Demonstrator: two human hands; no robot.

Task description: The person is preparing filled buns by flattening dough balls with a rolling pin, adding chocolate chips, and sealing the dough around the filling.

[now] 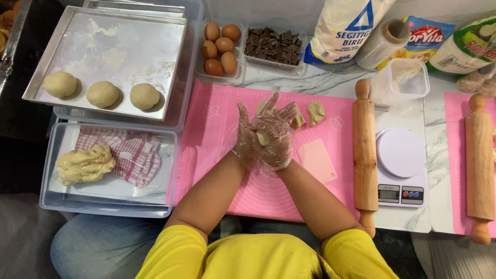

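Both my hands wear clear plastic gloves and press together over the pink silicone mat (217, 129). My left hand (244, 138) and my right hand (276, 135) enclose a small piece of pale dough (263, 138) between the palms. Two more dough pieces (315, 112) lie on the mat just beyond my fingers. A pink plastic scraper (317, 160) rests on the mat to the right of my right wrist.
Metal tray (108, 46) at far left carries three dough balls (102, 94). Clear box (62, 199) holds a dough lump and checked cloth. Eggs (219, 47), chocolate chunks (272, 45), flour bags behind. Rolling pins (365, 150) (479, 165) flank a white scale (400, 165).
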